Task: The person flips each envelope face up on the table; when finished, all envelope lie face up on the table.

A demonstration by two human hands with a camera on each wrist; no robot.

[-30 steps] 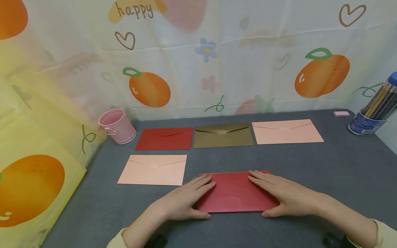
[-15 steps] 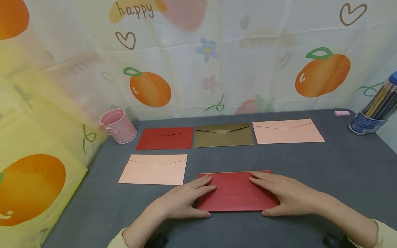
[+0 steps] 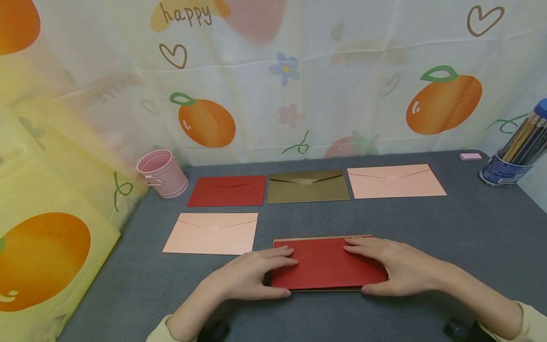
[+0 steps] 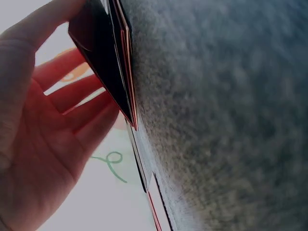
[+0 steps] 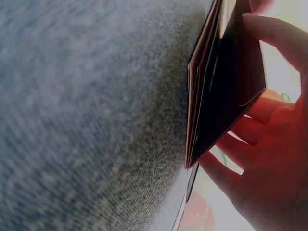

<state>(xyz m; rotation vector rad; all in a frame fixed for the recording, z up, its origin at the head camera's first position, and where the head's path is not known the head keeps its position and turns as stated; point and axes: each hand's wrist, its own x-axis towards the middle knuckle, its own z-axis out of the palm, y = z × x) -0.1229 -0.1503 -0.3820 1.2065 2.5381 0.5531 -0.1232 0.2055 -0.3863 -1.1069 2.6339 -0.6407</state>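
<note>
In the head view a red envelope (image 3: pixel 325 266) tops a small pile of envelopes (image 5: pixel 193 106) at the table's near middle. My left hand (image 3: pixel 245 277) holds its left end, thumb at the near edge and fingers toward the far side. On the right end, my right hand (image 3: pixel 399 267) grips it the same way. Both wrist views show the red envelope's near edge raised off the pile, tilted, with a dark gap beneath. Layered edges of the lower envelopes (image 4: pixel 126 62) lie on the table; how many is hard to tell.
Behind lie another red envelope (image 3: pixel 226 191), an olive-gold one (image 3: pixel 307 192) and a pale pink one (image 3: pixel 395 185). A second pale pink envelope (image 3: pixel 211 240) lies left. At the back stand a pink pail (image 3: pixel 162 178), an eraser (image 3: pixel 470 156) and a pencil cup (image 3: pixel 506 168).
The top red envelope's near edge has come up from the pile, and lower edges now show along its near and far sides. Both hands shift slightly with it; the other envelopes stay put.
</note>
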